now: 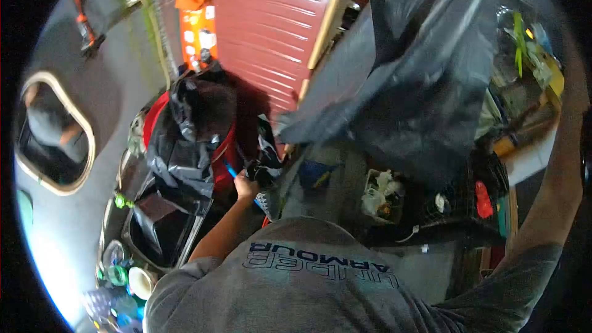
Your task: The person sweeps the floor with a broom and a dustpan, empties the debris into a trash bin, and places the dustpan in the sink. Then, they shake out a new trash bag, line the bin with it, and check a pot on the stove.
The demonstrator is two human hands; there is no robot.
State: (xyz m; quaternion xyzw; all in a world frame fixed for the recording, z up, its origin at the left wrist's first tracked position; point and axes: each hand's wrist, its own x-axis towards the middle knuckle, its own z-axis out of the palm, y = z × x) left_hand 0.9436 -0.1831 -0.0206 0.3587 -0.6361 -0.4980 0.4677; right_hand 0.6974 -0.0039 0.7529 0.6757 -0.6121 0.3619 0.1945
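Note:
A large black plastic bag point(425, 80) spreads in the air across the upper right, blurred at its lower edge. My left hand point(246, 187) is closed at the crumpled, shiny black plastic point(266, 159) at the sheet's left corner; its fingertips are partly hidden. Close against that hand runs a thin blue stick point(230, 170). My right arm point(555, 166) reaches up along the right edge, its hand beyond the visible picture. Left of my left hand stands a red bin point(226, 154) lined with another black bag point(185, 142).
A dark red ribbed panel point(265, 18) rises behind the bin. To the left hang an oval mirror point(89, 142) and an orange-handled tool point(80, 12). A small container point(370, 200) with plastic scraps and a black crate point(459, 200) lie ahead. Bottles point(116, 274) crowd the lower left.

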